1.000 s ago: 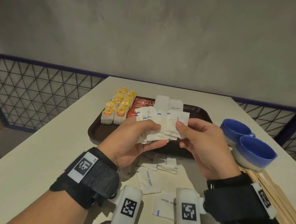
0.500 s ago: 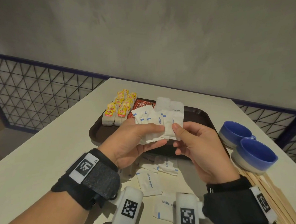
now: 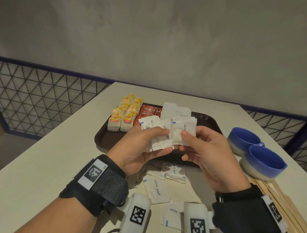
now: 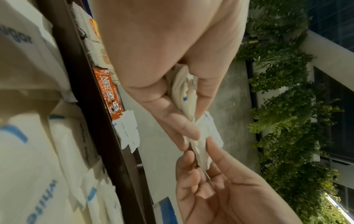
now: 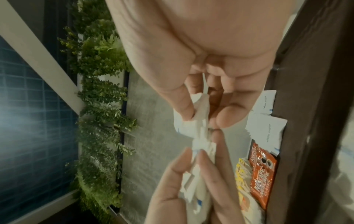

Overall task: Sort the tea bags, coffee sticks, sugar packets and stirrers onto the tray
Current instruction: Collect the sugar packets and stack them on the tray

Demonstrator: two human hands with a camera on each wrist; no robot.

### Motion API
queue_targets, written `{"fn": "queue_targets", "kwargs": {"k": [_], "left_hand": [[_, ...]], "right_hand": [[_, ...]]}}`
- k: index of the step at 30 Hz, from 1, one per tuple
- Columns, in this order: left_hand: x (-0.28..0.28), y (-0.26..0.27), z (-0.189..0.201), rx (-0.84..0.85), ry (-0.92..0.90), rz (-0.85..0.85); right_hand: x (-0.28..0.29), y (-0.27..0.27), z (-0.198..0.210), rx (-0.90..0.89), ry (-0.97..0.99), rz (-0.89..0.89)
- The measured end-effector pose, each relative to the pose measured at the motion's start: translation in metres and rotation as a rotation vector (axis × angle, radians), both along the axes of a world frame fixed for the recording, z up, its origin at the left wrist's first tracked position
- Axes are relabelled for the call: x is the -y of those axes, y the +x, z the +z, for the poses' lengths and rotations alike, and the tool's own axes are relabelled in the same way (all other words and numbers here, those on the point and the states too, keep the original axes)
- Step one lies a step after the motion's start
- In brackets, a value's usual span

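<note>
Above the near rim of the dark brown tray (image 3: 103, 140) both hands hold a bunch of white sugar packets (image 3: 166, 132). My left hand (image 3: 145, 142) grips the fanned bunch (image 4: 184, 98) between thumb and fingers. My right hand (image 3: 197, 147) pinches the rightmost packets (image 5: 201, 121) with thumb and forefinger. On the tray lie yellow-tagged tea bags (image 3: 126, 113) in rows, red coffee sticks (image 3: 147, 112) and a few sugar packets (image 3: 175, 108). More sugar packets (image 3: 157, 188) lie loose on the table below my hands. Wooden stirrers (image 3: 282, 204) lie at the right edge.
Two blue cups (image 3: 259, 151) stand right of the tray, close to my right hand. The white table (image 3: 52, 156) ends at a wire-mesh railing (image 3: 37, 94) on the left and a grey wall behind.
The fanned packets have been drawn closer together, and my right hand has shifted its pinch inward toward the left hand. Both hands stay above the tray's near rim.
</note>
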State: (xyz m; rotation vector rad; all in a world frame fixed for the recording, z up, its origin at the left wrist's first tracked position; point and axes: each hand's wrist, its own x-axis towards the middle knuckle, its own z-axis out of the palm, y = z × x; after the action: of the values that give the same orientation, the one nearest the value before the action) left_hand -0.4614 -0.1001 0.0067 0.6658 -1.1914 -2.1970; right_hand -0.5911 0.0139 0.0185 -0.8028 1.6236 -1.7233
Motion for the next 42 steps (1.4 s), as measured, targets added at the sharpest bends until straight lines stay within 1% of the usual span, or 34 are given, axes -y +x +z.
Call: {"fn": "queue_targets", "kwargs": {"k": [4, 5, 7, 9, 11, 13, 15, 17, 19, 23, 28, 33, 37, 39, 42], "left_hand": [[0.006, 0.003, 0.000, -0.020, 0.096, -0.011], [0.007, 0.003, 0.000, -0.019, 0.108, -0.013], [0.008, 0.003, -0.001, 0.004, 0.101, -0.033], [0.007, 0.003, -0.002, 0.044, 0.090, -0.058], [0.005, 0.001, -0.002, 0.065, 0.097, -0.071], [0.005, 0.000, -0.003, 0.055, 0.128, -0.070], [0.006, -0.001, -0.004, 0.041, 0.149, -0.075], [0.007, -0.002, -0.006, 0.040, 0.139, -0.073], [0.008, -0.004, -0.007, 0.042, 0.142, -0.072], [0.009, -0.006, -0.009, 0.043, 0.148, -0.065], [0.012, -0.007, -0.009, 0.055, 0.128, -0.071], [0.012, -0.005, -0.003, 0.045, 0.144, -0.063], [0.010, -0.005, -0.002, 0.047, 0.141, -0.064], [0.012, -0.006, -0.005, 0.049, 0.133, -0.058], [0.010, -0.005, -0.006, 0.036, 0.131, -0.080]], "right_hand": [[0.000, -0.013, 0.028, 0.063, -0.029, -0.087], [0.004, -0.021, 0.039, 0.025, -0.043, -0.117], [0.019, -0.040, 0.064, -0.158, -0.015, -0.173], [0.042, -0.061, 0.083, -0.409, 0.109, -0.187], [0.069, -0.085, 0.088, -0.618, 0.308, -0.140], [0.093, -0.107, 0.077, -0.758, 0.525, -0.050], [0.111, -0.125, 0.057, -0.887, 0.712, 0.025], [0.124, -0.139, 0.037, -0.968, 0.828, 0.071], [0.135, -0.151, 0.022, -0.974, 0.850, 0.071], [0.151, -0.166, 0.009, -0.920, 0.813, 0.070], [0.167, -0.176, 0.004, -0.922, 0.818, 0.068], [0.173, -0.176, -0.002, -0.854, 0.823, 0.043], [0.175, -0.172, -0.002, -0.894, 0.888, 0.033], [0.176, -0.171, -0.001, -0.874, 0.913, 0.033], [0.177, -0.172, -0.004, -0.831, 0.947, 0.082]]}}
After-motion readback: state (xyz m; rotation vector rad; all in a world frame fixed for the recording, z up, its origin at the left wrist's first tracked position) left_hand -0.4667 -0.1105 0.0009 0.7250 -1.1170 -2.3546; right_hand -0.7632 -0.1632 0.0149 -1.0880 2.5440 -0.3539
